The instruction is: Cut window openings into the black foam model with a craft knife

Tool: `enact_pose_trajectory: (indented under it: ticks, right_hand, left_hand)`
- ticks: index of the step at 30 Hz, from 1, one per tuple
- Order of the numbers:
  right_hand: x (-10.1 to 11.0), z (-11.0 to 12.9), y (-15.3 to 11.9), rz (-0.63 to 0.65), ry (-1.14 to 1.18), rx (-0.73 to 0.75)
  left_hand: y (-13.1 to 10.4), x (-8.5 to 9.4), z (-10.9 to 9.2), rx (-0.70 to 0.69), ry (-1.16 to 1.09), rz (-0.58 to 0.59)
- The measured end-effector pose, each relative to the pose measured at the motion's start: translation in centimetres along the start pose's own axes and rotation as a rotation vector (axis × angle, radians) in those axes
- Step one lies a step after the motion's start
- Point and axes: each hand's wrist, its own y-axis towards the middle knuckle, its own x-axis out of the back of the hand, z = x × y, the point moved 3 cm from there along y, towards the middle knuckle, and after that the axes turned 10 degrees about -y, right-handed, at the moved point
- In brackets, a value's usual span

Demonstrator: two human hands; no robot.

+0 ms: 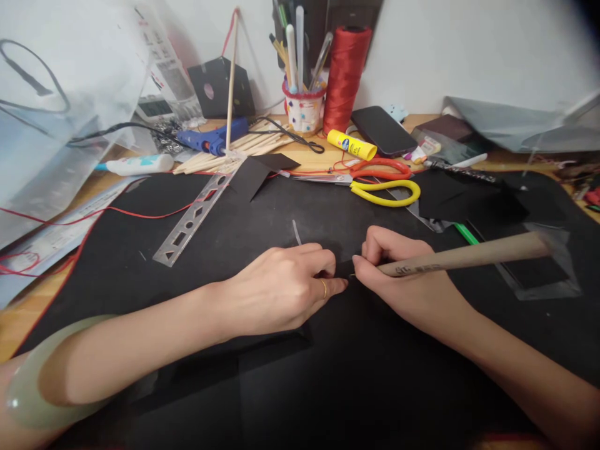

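My right hand (398,262) is closed around a beige pen-like stick (469,253) with dark printing near its lower end. Its thin tip points left, toward a small piece of black paper (345,269) between my hands. My left hand (285,284), with a gold ring, has its fingers curled at the left side of this paper and seems to hold it down. Black paper on a black mat (375,375) makes the edges hard to make out. Behind my left hand lies a thin whitish strip (297,232).
A clear stencil ruler (192,219) lies left, beside folded black paper (255,175). Scissors (384,192), a yellow glue stick (351,145) and a phone (384,130) lie behind. A pen cup (304,112), red thread spool (345,81) and blue glue gun (213,134) line the back.
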Motion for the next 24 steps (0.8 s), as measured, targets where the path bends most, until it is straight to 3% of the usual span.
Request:
enact_pose_trajectory:
  ticks: [24]
  right_hand:
    - [0.15, -0.12, -0.25, -0.056, -0.047, 0.033]
  left_hand:
    - [0.0, -0.16, -0.1, 0.023, -0.01, -0.056]
